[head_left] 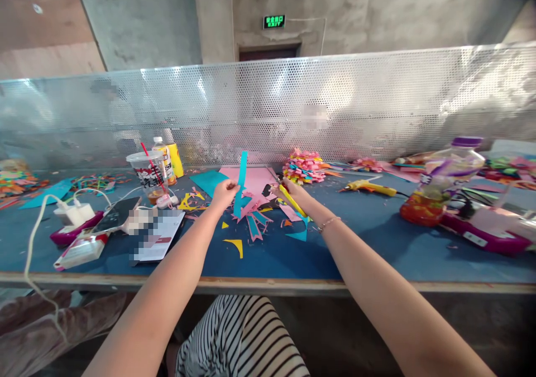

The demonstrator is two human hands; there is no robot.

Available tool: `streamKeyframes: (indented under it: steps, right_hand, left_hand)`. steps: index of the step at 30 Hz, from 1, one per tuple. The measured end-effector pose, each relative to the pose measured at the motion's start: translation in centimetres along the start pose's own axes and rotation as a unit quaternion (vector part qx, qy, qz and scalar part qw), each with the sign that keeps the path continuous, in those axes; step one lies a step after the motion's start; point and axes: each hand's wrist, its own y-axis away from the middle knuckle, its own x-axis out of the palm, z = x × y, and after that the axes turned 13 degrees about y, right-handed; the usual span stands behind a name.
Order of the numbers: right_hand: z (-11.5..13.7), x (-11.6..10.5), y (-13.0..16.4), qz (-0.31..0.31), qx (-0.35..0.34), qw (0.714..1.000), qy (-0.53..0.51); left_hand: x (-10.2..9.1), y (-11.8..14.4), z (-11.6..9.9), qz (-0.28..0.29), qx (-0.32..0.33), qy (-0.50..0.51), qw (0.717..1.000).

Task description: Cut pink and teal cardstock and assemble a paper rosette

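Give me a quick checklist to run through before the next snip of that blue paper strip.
1. Left hand grips the blue strip: ok.
2. Right hand holds the yellow-handled scissors: ok.
3. Blades lined up on the strip: cannot tell, too small.
4. Left fingers out of the blades' way: cannot tell.
5. Table free of scraps under the hands: not ok, paper scraps lie there.
6. Cup with straw well aside of the left arm: ok.
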Motion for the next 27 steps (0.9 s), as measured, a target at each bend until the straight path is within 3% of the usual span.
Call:
streamKeyframes:
  steps: [5,10,16,27]
  right_hand:
    - [-0.1,-0.2,0.4,0.067,-0.027,0.991,0.109]
    - [0.9,-0.8,0.9,0.101,-0.095,0.985,0.101]
    - [1.1,-1.2,1.1,0.104,-0.112,0.985,0.082]
    - [0.3,-1.6,1.1,0.119,-0.141,0.981,0.066]
  left_hand:
    - [0.0,0.2,-0.6,-0.013,0.027,0.011,0.999]
    - [0.2,0.3,-0.6,0.019,0.021,0.028,0.999]
    - [0.5,0.4,-0.4,0.051,0.004,0.065,0.997]
    - [-0.1,0.4,-0.9,-0.051,-0.007,0.079,0.996]
